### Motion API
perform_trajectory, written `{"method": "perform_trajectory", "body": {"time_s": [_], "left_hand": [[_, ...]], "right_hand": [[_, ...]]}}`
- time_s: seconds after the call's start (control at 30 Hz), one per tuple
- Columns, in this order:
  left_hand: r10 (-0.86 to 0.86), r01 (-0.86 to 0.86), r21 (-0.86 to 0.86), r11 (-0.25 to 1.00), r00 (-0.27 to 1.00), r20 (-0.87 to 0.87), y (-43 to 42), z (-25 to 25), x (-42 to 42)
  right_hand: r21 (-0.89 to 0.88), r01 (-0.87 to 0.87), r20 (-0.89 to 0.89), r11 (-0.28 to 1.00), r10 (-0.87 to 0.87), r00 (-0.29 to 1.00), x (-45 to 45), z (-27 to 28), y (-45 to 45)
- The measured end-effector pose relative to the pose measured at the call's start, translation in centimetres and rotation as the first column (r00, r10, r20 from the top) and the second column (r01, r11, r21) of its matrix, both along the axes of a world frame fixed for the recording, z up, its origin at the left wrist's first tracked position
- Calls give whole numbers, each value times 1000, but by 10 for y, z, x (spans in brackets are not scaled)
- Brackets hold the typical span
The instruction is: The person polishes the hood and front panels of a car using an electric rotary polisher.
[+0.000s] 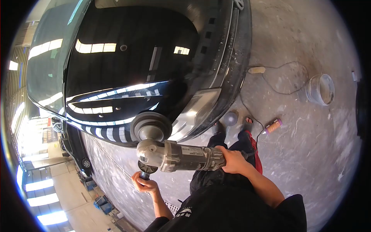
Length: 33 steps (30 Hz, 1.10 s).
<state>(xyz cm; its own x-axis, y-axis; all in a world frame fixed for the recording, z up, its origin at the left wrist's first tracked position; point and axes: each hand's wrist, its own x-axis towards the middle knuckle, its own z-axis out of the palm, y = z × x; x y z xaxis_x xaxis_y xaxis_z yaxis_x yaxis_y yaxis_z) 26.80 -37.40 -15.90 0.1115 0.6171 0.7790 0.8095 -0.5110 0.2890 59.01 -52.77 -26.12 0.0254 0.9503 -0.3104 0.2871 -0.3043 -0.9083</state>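
Observation:
A grey, dusty car polisher point(187, 156) spans the space between my two hands. Its round dark pad point(140, 125) meets the glossy black hood point(127, 73) of a car at the corner beside the headlight point(199, 106); whether it presses firmly I cannot tell. My left hand point(145, 183) is closed around the side handle below the tool's head. Wrapped around the rear of the body is my right hand point(234, 160). A dark power cord point(259, 137) runs along the floor near my feet.
On the concrete floor stand a bucket point(320, 89) at the right and an orange bottle point(273, 126) near my feet. A power strip point(256, 70) lies by the bumper, its cord looping toward the bucket. Another dark car point(75, 145) is parked to the left.

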Motion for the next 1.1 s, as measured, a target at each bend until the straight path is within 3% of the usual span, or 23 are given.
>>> {"method": "perform_trajectory", "body": {"time_s": [0.17, 0.37, 0.47, 0.63, 0.67, 0.7, 0.77, 0.83, 0.9, 0.97, 1.03, 1.07, 1.1], "left_hand": [[-141, 142, 4, 990, 986, -90, -7, -5, 62], [-404, 396, -84, 914, 909, -105, 3, -8, 148], [-449, 428, -138, 893, 868, -213, 7, 5, 176], [-446, 439, -80, 895, 873, -199, 9, -4, 142], [-451, 448, -57, 892, 875, -177, 10, -6, 124], [-459, 460, -27, 888, 879, -126, 11, -14, 101], [-411, 416, 66, 907, 908, -83, 7, -20, 53], [-353, 353, 87, 932, 935, -12, 2, -28, -2], [-226, 220, 69, 973, 969, 98, -3, -39, -61], [-15, 36, -86, 996, 972, 233, -16, -42, -113], [139, 18, -268, 963, 820, 556, -39, -40, -153], [141, 15, -254, 967, 802, 580, -56, -36, -175], [183, 87, -313, 946, 652, 735, -71, -31, -198]], "right_hand": [[-47, 87, -95, 995, -91, 991, 48, -22, -19], [-36, 244, -214, 969, -246, 945, 92, -94, -33], [-78, 269, -258, 960, -280, 925, 94, -108, -32], [-27, 264, -235, 964, -263, 936, 57, -132, -26], [-22, 199, -245, 980, -198, 949, 43, -136, -24], [-18, 137, -252, 990, -137, 958, 28, -135, -24], [107, 172, -192, 979, -149, 970, -5, -101, -20], [46, 113, -132, 993, -106, 986, -45, -105, -17], [149, 45, -14, 988, -43, 999, -88, -107, -8], [55, -1, -2, 998, 1, 1000, -113, -44, 5], [156, -24, 73, 988, 13, 997, -149, -37, 4], [255, -56, 120, 965, 26, 992, -165, -34, 1], [273, -77, 145, 959, 38, 989, -180, -25, -6]]}}
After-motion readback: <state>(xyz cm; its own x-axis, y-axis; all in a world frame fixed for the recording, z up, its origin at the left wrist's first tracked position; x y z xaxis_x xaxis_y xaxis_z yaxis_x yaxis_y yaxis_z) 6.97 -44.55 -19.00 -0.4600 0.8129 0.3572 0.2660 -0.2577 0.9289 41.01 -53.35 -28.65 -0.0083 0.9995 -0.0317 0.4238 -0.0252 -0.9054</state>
